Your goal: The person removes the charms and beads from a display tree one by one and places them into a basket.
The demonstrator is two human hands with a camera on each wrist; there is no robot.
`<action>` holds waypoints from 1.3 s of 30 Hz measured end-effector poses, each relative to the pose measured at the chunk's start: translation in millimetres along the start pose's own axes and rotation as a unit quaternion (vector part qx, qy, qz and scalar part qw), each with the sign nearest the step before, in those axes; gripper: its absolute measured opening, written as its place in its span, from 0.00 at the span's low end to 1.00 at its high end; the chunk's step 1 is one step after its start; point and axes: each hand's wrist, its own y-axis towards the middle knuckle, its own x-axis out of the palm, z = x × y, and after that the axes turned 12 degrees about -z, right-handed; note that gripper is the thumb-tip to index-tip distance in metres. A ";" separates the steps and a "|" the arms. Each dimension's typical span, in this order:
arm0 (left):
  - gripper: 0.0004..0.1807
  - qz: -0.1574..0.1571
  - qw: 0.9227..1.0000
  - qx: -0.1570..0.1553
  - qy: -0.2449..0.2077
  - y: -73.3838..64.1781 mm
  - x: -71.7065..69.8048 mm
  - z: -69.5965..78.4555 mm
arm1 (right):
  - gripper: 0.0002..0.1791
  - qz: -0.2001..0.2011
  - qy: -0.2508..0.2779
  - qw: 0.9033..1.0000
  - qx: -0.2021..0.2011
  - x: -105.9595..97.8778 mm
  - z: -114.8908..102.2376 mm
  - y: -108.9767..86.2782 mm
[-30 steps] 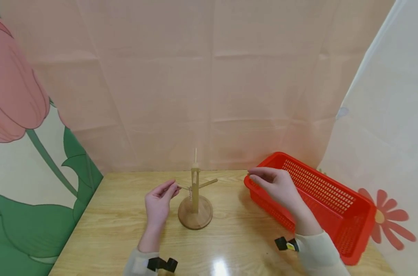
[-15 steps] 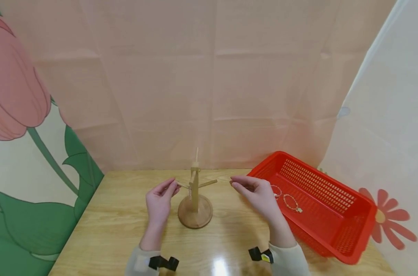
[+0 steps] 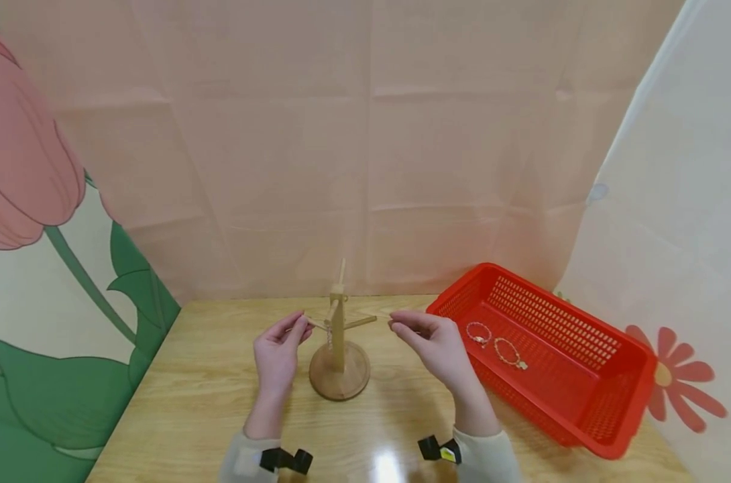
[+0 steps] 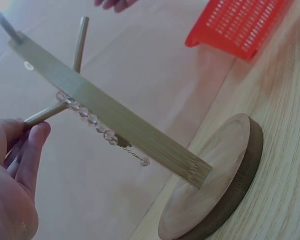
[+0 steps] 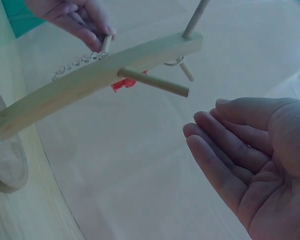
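Observation:
A wooden jewellery stand [image 3: 338, 349] with a round base and several pegs stands on the table. My left hand [image 3: 277, 355] pinches the tip of its left peg [image 4: 45, 114] between thumb and fingers. From that peg, near the post, hangs a bracelet [image 4: 92, 119] of clear pinkish beads, its short chain ending in one bead. My right hand [image 5: 270, 165] is beside the end of the right peg [image 5: 157, 84], thumb and fingers apart, nothing between them. On a farther peg in the right wrist view sits a small ring-like loop [image 5: 175, 62].
A red perforated basket [image 3: 558, 386] stands at the right, slanted on the table. Inside it lie a pinkish bracelet [image 3: 479, 339] and a golden one with a charm [image 3: 523, 365]. Something small and red [image 5: 127, 82] shows behind the post. A pink cloth [image 3: 269, 168] hangs behind.
My right hand has moved left from over the basket to near the right peg, uncovering the two bracelets. The left hand keeps its pinch on the left peg, and the stand has turned slightly.

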 end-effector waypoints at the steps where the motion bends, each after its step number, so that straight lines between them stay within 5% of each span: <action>1: 0.14 -0.001 1.000 0.001 0.001 0.0 0.1 0.0 | 0.13 -0.001 0.001 1.000 -0.001 0.9 -0.1 0.5; 25: 0.14 -0.032 0.999 -0.008 -0.010 3.4 5.1 -0.2 | 0.14 0.000 0.020 1.000 -0.001 10.5 -11.8 1.2; 39: 0.15 -0.010 1.000 -0.012 0.002 3.1 8.5 2.5 | 0.13 0.011 0.013 1.000 -0.003 15.9 -14.6 1.8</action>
